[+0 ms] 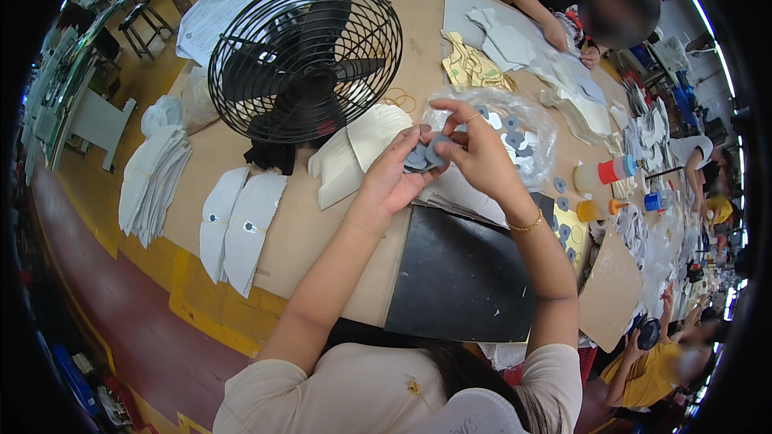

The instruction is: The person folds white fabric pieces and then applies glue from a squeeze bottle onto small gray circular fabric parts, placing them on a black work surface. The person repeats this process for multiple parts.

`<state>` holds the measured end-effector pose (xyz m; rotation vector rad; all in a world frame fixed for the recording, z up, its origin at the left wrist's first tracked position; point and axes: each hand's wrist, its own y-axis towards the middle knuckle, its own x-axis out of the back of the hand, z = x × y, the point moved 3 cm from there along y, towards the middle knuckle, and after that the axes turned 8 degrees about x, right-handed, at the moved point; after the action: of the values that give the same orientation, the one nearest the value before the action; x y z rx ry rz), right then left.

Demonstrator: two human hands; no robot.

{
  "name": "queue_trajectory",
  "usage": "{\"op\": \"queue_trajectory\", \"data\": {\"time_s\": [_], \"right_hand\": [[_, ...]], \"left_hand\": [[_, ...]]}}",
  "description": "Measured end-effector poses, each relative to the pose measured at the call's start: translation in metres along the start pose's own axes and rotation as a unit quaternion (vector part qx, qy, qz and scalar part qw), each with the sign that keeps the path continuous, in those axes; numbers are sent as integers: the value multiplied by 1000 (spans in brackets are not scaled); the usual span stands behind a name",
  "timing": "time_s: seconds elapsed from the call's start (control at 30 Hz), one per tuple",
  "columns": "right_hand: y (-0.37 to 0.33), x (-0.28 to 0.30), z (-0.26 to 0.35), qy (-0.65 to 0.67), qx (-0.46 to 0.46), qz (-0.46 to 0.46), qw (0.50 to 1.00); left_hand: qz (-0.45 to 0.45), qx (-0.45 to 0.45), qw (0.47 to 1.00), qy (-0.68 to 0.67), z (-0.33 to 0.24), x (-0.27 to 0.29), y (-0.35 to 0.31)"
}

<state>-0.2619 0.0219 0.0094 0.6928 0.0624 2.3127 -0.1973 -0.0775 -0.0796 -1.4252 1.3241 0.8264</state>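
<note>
My left hand (pixel 384 183) is cupped palm up over the table, its fingers curled around several small grey discs (pixel 415 159). Above that palm, my right hand (pixel 488 159) pinches one grey disc (pixel 436 149) between thumb and fingers. Just beyond my right hand lies a clear plastic bag (pixel 545 127), open, with more grey discs and white pieces in it. Under my hands is a stack of whitish cut sheets (pixel 466 199), partly hidden by them. A black mat (pixel 458 277) covers the table's near edge between my forearms.
A black caged fan (pixel 310 72) stands at the back left. Stacks of cut pieces (pixel 154 181) and two pale panels (pixel 256 229) lie at left. Loose discs (pixel 564 231) and bottles (pixel 591 210) are at right. Across the table, a person (pixel 555 0) handles pale sheets.
</note>
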Motion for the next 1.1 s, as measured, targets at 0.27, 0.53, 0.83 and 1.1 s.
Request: {"op": "queue_trajectory", "data": {"time_s": [0.27, 0.53, 0.83, 1.1], "right_hand": [[-7, -20, -2, -63, 120, -29, 990], [23, 46, -69, -220, 65, -109, 967], [43, 98, -199, -399, -269, -49, 875], [49, 95, -194, -241, -284, -52, 927]], "left_hand": [[-40, 84, 993, -69, 4, -17, -5], [-38, 75, 996, -20, 2, 8, 1], [-21, 88, 996, -25, -2, -3, -5], [-28, 43, 998, -20, -1, 1, -1]]}}
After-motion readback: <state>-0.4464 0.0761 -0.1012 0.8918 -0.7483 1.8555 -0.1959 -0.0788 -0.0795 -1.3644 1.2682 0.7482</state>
